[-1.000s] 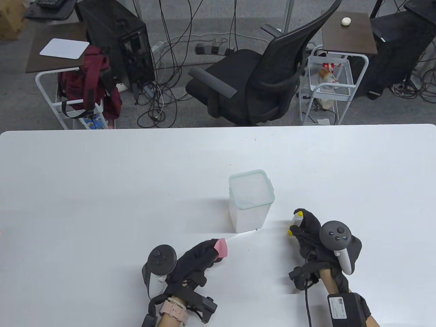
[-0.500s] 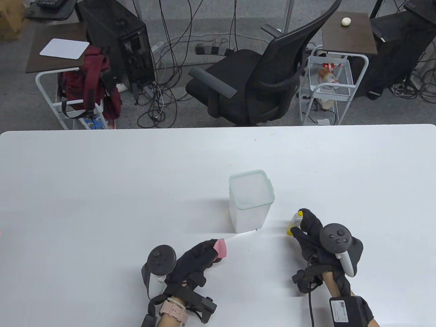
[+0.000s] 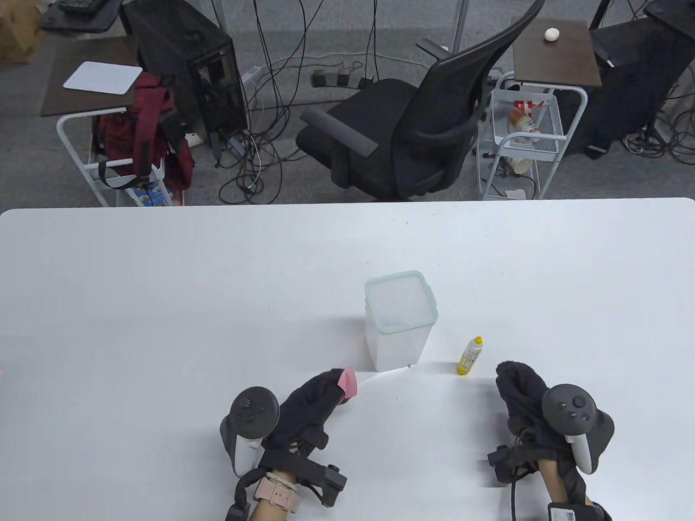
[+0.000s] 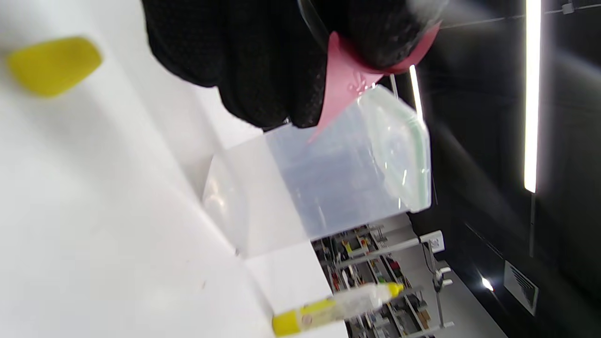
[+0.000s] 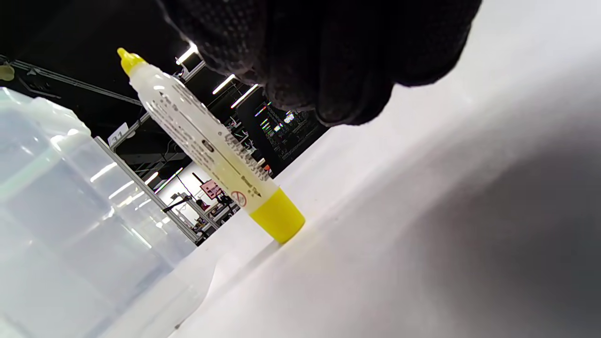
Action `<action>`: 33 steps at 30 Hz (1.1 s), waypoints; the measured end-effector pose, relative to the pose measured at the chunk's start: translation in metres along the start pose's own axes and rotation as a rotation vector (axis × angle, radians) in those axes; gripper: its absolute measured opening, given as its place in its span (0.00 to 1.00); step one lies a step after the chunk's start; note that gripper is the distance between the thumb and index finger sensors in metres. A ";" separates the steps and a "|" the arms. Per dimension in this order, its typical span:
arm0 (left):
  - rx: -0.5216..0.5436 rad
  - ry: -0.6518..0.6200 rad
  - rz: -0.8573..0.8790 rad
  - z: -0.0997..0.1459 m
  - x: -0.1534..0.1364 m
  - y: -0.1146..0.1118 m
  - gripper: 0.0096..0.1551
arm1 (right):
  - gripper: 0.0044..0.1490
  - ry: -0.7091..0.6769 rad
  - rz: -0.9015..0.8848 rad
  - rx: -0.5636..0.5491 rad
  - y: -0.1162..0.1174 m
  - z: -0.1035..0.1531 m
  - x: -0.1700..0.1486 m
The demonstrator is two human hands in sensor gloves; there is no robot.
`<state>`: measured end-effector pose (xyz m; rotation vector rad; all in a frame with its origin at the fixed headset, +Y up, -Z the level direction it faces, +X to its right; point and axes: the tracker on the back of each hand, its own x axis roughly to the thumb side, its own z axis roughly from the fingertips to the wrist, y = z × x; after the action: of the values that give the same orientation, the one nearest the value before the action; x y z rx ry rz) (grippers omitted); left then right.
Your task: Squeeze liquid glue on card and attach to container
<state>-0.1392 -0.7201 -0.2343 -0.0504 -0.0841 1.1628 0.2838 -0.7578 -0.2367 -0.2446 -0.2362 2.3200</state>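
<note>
Table view: the left hand (image 3: 320, 401), low and left of centre, pinches a small pink card (image 3: 348, 381) at its fingertips, just short of the clear container (image 3: 399, 320) in the middle of the desk (image 3: 163, 304). The glue bottle (image 3: 470, 356) stands upright right of the container, apart from the right hand (image 3: 524, 396) at lower right; whether that hand's fingers are spread or curled I cannot tell.

Left wrist view: the fingers (image 4: 263, 61) at top grip the card (image 4: 345, 87), its free corner overlapping the container (image 4: 328, 183) wall.

Right wrist view: the bottle (image 5: 211, 145) stands free, the gloved fingers (image 5: 328, 51) above it holding nothing.

Judgement: the step is sticking the card on. Bring it flat against the wall, glued face inward, then press evenly, perhaps steadying the container with the free hand.
</note>
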 end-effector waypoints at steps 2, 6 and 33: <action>0.041 -0.031 -0.084 -0.005 0.023 0.005 0.23 | 0.23 0.000 -0.025 -0.010 -0.003 0.001 0.000; 0.073 -0.092 -0.340 -0.019 0.081 0.005 0.23 | 0.23 -0.006 -0.064 -0.014 -0.005 0.002 0.001; 0.022 -0.285 -1.211 -0.105 0.144 -0.070 0.26 | 0.22 0.023 -0.101 0.007 -0.007 -0.003 -0.007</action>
<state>-0.0082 -0.6149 -0.3276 0.1710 -0.3045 -0.0472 0.2938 -0.7576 -0.2368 -0.2501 -0.2240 2.2164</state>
